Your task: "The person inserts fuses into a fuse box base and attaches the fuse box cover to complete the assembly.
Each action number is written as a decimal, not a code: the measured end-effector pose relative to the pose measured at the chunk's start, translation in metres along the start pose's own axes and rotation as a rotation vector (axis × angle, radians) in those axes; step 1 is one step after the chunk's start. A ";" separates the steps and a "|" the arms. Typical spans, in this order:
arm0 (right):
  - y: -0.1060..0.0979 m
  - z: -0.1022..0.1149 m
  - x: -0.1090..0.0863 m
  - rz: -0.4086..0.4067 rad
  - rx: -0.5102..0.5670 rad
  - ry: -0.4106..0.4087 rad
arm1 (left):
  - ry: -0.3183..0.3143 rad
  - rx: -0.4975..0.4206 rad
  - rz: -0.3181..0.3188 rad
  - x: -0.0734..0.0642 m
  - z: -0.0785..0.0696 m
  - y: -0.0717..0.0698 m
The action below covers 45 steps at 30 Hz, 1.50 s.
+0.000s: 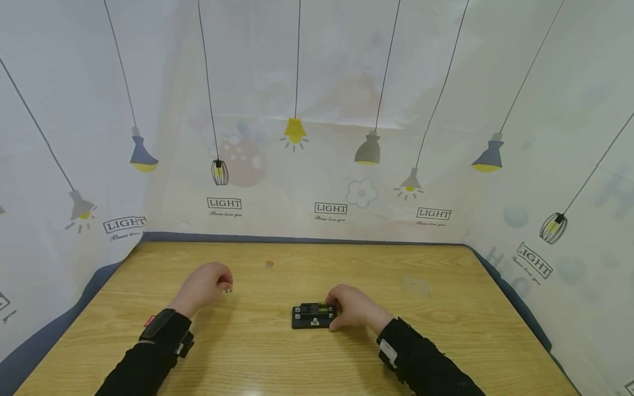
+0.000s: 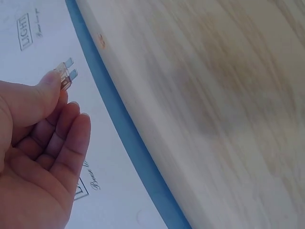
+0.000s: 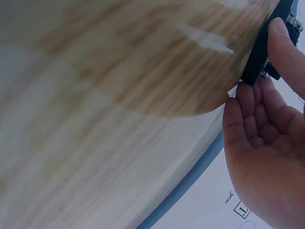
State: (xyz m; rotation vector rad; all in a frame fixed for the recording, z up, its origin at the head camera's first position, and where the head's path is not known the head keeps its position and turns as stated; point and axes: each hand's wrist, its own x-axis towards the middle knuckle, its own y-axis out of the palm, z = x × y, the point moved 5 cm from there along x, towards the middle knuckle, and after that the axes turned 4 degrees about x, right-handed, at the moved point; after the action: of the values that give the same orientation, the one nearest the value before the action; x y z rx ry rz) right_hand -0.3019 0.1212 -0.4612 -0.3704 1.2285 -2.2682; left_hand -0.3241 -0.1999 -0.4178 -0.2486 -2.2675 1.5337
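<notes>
My left hand (image 1: 205, 286) is raised over the left part of the table. Between its thumb and a finger it pinches a small clear blade fuse (image 2: 65, 76), whose two metal prongs stick out past the fingertips. Its other fingers curl loosely below. A black fuse block (image 1: 314, 315) with several metal screw terminals lies on the table near the middle. My right hand (image 1: 354, 307) grips the right end of this block, thumb on the near side and fingers at the far side. In the right wrist view the block's end (image 3: 259, 59) shows between thumb and fingers.
Farther back on the wooden table (image 1: 257, 363) lies a small orange-brown piece (image 1: 269, 264). A clear, flat plastic piece (image 1: 416, 286) lies at the right. White walls (image 1: 277, 214) printed with lamps enclose the back and sides, with a blue-grey strip along the table's edge.
</notes>
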 end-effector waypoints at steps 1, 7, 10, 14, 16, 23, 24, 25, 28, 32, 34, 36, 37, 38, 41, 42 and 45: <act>0.000 0.000 0.000 0.001 0.001 -0.001 | 0.001 0.004 -0.003 0.001 -0.002 0.001; -0.002 0.003 -0.003 -0.008 -0.012 -0.046 | 0.046 -0.004 -0.050 0.005 -0.020 0.006; -0.002 0.003 -0.002 -0.012 -0.010 -0.044 | 0.081 -0.021 -0.068 0.008 -0.032 0.009; -0.001 0.001 0.000 -0.007 -0.003 -0.015 | 0.116 -0.032 -0.083 0.009 -0.049 0.013; 0.000 0.000 0.000 -0.005 -0.007 -0.009 | 0.125 -0.040 -0.087 0.010 -0.056 0.015; 0.000 0.000 -0.001 -0.003 -0.012 0.005 | 0.088 -0.076 -0.067 0.013 -0.076 0.027; 0.000 0.000 -0.001 -0.003 -0.011 0.005 | 0.090 -0.080 -0.066 0.014 -0.078 0.029; 0.000 0.000 -0.001 -0.005 -0.012 0.003 | 0.094 -0.083 -0.067 0.014 -0.080 0.031; 0.001 0.000 -0.001 -0.004 -0.018 0.001 | 0.114 -0.084 -0.075 0.015 -0.086 0.035; 0.001 -0.001 -0.001 0.000 -0.017 0.003 | 0.146 -0.086 -0.099 0.016 -0.095 0.039; 0.001 -0.001 -0.001 -0.001 -0.014 0.005 | 0.159 -0.089 -0.107 0.017 -0.100 0.041; 0.001 0.000 -0.001 -0.002 -0.012 0.006 | 0.170 -0.099 -0.109 0.018 -0.104 0.042; 0.001 -0.001 -0.001 -0.001 -0.013 0.007 | 0.173 -0.103 -0.107 0.018 -0.106 0.044; 0.001 -0.001 -0.001 0.000 -0.014 0.007 | 0.175 -0.107 -0.106 0.019 -0.108 0.045; 0.002 -0.002 0.000 0.002 -0.016 0.009 | 0.187 -0.117 -0.100 0.021 -0.112 0.050; 0.002 -0.002 0.000 0.003 -0.016 0.011 | 0.189 -0.115 -0.098 0.022 -0.113 0.052; 0.002 -0.003 0.002 0.002 -0.017 0.019 | 0.205 -0.108 -0.097 0.025 -0.117 0.058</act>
State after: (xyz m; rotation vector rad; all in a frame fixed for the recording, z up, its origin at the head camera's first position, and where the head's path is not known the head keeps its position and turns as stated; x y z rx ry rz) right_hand -0.3044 0.1213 -0.4650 -0.3547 1.2574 -2.2658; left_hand -0.3026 -0.0689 -0.4277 -0.3064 -2.1694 1.2783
